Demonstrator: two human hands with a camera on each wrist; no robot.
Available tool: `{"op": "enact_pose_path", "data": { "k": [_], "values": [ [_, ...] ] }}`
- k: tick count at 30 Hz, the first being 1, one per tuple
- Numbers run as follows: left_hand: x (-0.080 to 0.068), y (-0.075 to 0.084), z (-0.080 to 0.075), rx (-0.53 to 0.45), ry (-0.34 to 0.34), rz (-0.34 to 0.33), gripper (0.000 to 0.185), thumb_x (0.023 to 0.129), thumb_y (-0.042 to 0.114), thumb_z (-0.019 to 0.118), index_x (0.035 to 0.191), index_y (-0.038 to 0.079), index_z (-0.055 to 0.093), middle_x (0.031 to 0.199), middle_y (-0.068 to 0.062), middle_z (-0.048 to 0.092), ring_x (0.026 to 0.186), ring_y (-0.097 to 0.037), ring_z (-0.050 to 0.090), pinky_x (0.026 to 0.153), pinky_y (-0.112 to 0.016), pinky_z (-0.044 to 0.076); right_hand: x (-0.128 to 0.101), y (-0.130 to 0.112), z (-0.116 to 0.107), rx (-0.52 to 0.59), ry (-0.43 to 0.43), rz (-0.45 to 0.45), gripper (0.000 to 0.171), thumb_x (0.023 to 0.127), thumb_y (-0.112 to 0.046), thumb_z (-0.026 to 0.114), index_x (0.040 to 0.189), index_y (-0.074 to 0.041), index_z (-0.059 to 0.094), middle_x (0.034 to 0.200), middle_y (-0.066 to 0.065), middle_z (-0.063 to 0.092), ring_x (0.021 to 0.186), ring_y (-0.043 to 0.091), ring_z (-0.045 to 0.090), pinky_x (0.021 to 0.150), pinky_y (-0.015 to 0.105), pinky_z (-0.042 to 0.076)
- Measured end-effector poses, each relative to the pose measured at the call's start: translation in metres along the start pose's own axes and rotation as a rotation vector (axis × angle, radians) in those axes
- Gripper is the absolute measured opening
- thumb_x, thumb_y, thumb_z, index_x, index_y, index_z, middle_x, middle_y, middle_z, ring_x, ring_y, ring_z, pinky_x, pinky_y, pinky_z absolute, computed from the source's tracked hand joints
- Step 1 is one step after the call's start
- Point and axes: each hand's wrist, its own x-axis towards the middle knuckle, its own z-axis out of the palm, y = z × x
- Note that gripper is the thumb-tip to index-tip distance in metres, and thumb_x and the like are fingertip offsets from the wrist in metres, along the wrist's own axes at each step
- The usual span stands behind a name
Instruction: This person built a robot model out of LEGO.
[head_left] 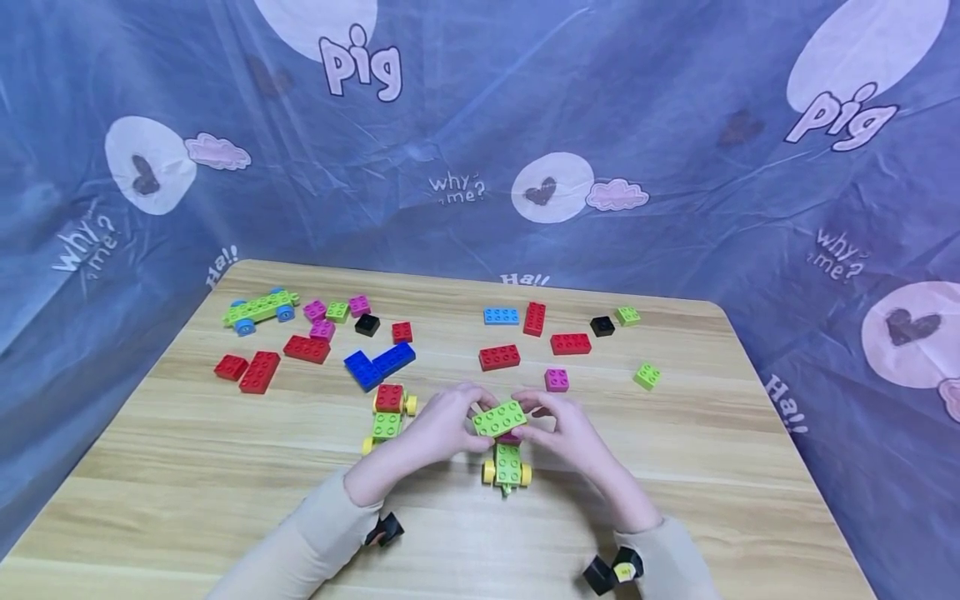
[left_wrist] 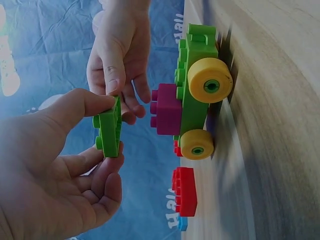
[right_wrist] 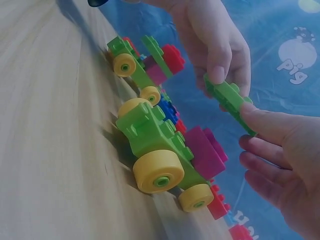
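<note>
Both hands hold a flat lime-green building brick (head_left: 500,418) above a small toy car. My left hand (head_left: 450,421) pinches one end between thumb and fingers, and my right hand (head_left: 558,425) grips the other end. Below it, the car's lime-green base (head_left: 508,463) stands on yellow wheels (left_wrist: 210,80). A magenta brick (left_wrist: 169,109) sits on the studs of that base. In the left wrist view a gap shows between the held brick and the magenta one. A second car (head_left: 387,425), carrying a red brick (head_left: 389,398), is beside my left forearm, which partly covers it.
A lime-green car base with blue wheels (head_left: 261,310) stands at the back left. Several red, magenta, black and green bricks lie near it, with two dark blue bricks (head_left: 393,358) closer in. More loose bricks, including a light blue one (head_left: 501,316), lie at the back right.
</note>
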Motion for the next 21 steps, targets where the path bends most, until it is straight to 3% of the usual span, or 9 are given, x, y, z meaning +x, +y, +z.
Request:
{"op": "enact_pose_path", "data": {
  "k": [6, 10, 15, 21],
  "values": [
    [-0.0001, -0.0024, 0.0000, -0.015, -0.024, 0.045, 0.056, 0.070, 0.018, 0.087, 0.120, 0.006, 0.064, 0.117, -0.006, 0.064, 0.095, -0.018, 0.064, 0.083, -0.031, 0.053, 0.0002, 0.0030, -0.0017, 0.012, -0.019, 0.019, 0.043, 0.085, -0.011, 0.073, 0.124, 0.002, 0.061, 0.109, 0.013, 0.071, 0.101, 0.029, 0.066, 0.092, 0.047, 0.054],
    [0.0003, -0.0037, -0.0021, -0.043, -0.067, 0.054, 0.061, 0.068, 0.011, 0.087, 0.124, 0.007, 0.062, 0.122, -0.006, 0.063, 0.097, -0.016, 0.063, 0.087, -0.033, 0.053, -0.0001, 0.0032, -0.0037, -0.004, -0.030, 0.033, 0.044, 0.086, -0.011, 0.072, 0.126, 0.001, 0.060, 0.112, 0.013, 0.071, 0.103, 0.029, 0.066, 0.092, 0.046, 0.054],
    [0.0002, -0.0048, -0.0042, -0.062, -0.099, 0.063, 0.054, 0.074, 0.001, 0.080, 0.124, 0.006, 0.063, 0.122, -0.007, 0.063, 0.094, -0.015, 0.064, 0.086, -0.031, 0.055, -0.0005, 0.0030, -0.0051, -0.012, -0.048, 0.020, 0.045, 0.086, -0.012, 0.071, 0.127, 0.002, 0.059, 0.114, 0.016, 0.070, 0.102, 0.030, 0.066, 0.092, 0.048, 0.053],
    [0.0016, -0.0076, -0.0050, -0.048, -0.092, 0.076, 0.046, 0.078, 0.007, 0.080, 0.121, 0.007, 0.065, 0.118, -0.006, 0.065, 0.093, -0.014, 0.064, 0.085, -0.031, 0.055, -0.0006, 0.0053, -0.0060, -0.011, -0.071, -0.001, 0.045, 0.086, -0.013, 0.070, 0.127, 0.003, 0.060, 0.119, 0.017, 0.068, 0.103, 0.030, 0.066, 0.091, 0.046, 0.054]
  ]
}}
